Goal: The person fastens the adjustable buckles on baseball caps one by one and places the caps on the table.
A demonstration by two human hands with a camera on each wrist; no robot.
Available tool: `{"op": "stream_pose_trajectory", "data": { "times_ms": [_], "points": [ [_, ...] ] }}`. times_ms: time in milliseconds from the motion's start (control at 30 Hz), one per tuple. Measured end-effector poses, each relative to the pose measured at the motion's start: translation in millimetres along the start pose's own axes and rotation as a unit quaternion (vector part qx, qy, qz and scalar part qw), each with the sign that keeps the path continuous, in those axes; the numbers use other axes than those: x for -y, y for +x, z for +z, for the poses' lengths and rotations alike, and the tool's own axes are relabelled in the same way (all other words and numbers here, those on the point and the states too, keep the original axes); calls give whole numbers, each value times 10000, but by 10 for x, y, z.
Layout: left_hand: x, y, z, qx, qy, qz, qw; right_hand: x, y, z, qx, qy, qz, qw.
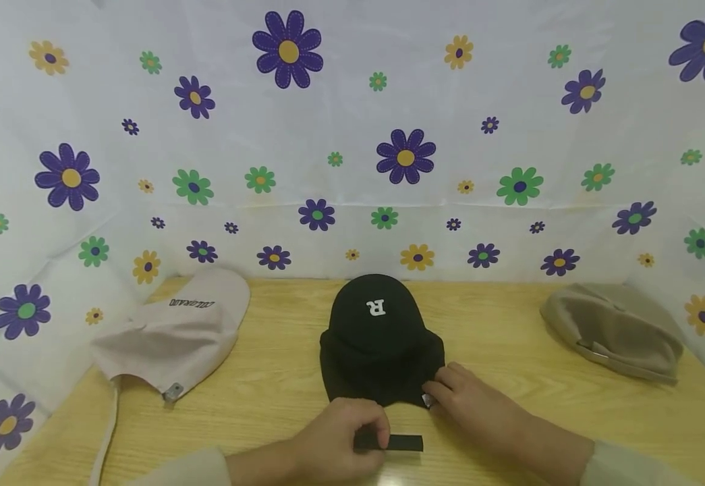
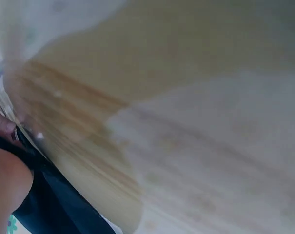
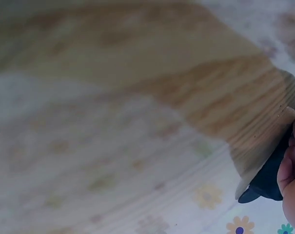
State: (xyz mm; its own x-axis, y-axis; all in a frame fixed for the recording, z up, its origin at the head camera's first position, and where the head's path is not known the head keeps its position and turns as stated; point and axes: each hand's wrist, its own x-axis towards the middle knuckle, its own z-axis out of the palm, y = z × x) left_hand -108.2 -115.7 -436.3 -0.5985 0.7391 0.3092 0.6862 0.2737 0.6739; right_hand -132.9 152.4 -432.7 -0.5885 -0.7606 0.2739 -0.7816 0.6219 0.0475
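The left hand has its fingers curled on a black strap, whose free end sticks out to the right; the right hand pinches the rear edge of the black cap next to a small shiny buckle. Strap end and buckle are apart. To work them well, I would hold the buckle steady and level, grip the strap close to its tip so it stays stiff, and keep it flat, untwisted. The cap lies on the bench between both hands and the flowered cloth, its peak pointing away. Well apart from it sit a pale pink cap on the left and a khaki cap on the right
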Motion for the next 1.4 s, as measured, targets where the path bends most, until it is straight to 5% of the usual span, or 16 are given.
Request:
{"op": "stream_pose_trajectory", "data": {
  "times_ms": [67, 167, 300, 400, 600, 767, 867, 1100, 1200, 1300, 1400],
  "points": [
    [-20, -2, 15, -111, 150, 115, 9998, 0, 1, -11, 77, -23, -90, 9999],
    [-44, 0, 24, -405, 1033, 540, 9924, -1, -1, -19, 81, -152, -181, 9997],
    [-61, 35, 12, -1013, 2558, 1462, 9502, -8, -3, -4, -245, -532, -337, 9977],
    [-61, 88, -2, -1339, 3104, 2035, 9189, -17, -6, 21, -614, -839, -480, 9934],
    [-15, 192, -17, -1537, 3446, 2391, 8947, -31, -9, 62, -1054, -989, -586, 9878],
    [39, 241, -49, -1615, 3602, 2469, 8850, -17, -17, 41, -1018, -897, -468, 9897],
    [44, 238, -57, -1826, 3528, 2335, 8875, -10, -11, 31, -929, -829, -378, 9915],
    [-59, 191, 2, -2639, 2272, 1440, 9263, -34, 2, 4, -894, -836, -288, 9921],
    [-67, 177, 25, -2660, 1967, 1053, 9378, -41, -4, 0, -908, -926, -259, 9912],
    [-29, 178, 19, -2405, 2430, 1077, 9336, -37, -13, 7, -929, -948, -257, 9908],
    [25, 196, 1, -2047, 3181, 1575, 9122, -33, -16, 17, -967, -897, -270, 9909]
  ]
}}
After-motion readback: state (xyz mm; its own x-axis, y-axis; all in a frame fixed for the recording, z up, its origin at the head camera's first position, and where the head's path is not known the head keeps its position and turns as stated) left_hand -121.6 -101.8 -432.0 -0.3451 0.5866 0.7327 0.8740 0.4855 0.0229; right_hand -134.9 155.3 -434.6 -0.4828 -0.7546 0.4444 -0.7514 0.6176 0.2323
